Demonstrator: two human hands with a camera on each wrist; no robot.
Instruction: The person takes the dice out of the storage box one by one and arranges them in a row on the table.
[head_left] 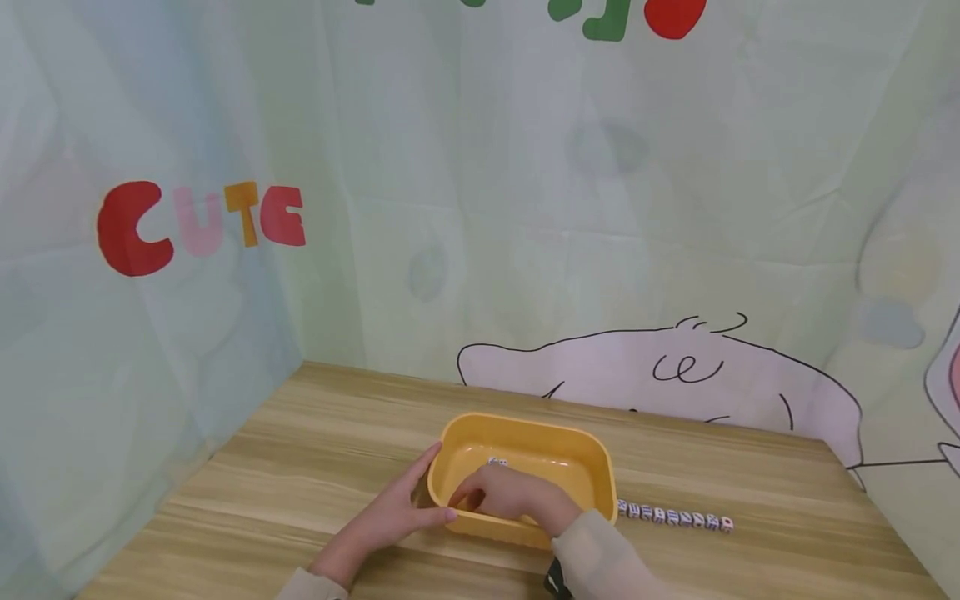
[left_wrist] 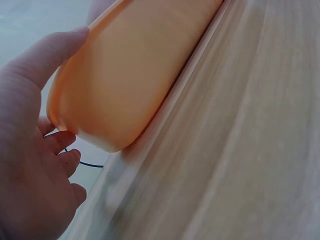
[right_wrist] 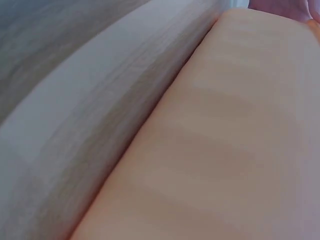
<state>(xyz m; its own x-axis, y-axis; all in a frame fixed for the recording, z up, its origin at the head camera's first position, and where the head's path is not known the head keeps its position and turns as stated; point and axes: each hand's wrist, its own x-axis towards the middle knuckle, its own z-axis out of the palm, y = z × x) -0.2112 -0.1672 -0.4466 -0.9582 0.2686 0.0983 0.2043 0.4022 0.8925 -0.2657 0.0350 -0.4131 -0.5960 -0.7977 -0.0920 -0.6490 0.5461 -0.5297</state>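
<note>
Cuffs: pale sleeves seen nearest; dark band partly covered by the right one.
Left hand: clamped on near-left corner of yellow bin; thumb laid over near rim, fingers set against left end.
Right hand: lowered into bin over near wall, fingers bent down; fingertips mostly hidden, so can't tell if anything is pinched.
Bin: set flat on worktop, between its left and right edges, far edge just behind; ribbed near wall shown by right wrist view.
Dice row: about nine white dice lined up on worktop, from just beside bin's right end toward worktop's right edge.
Loose dice: at least two seen on bin floor, beyond right hand; pips too small to read.
Backdrop: hung behind worktop's far and left edges, printed with "CUTE" lettering and a cartoon figure.
</note>
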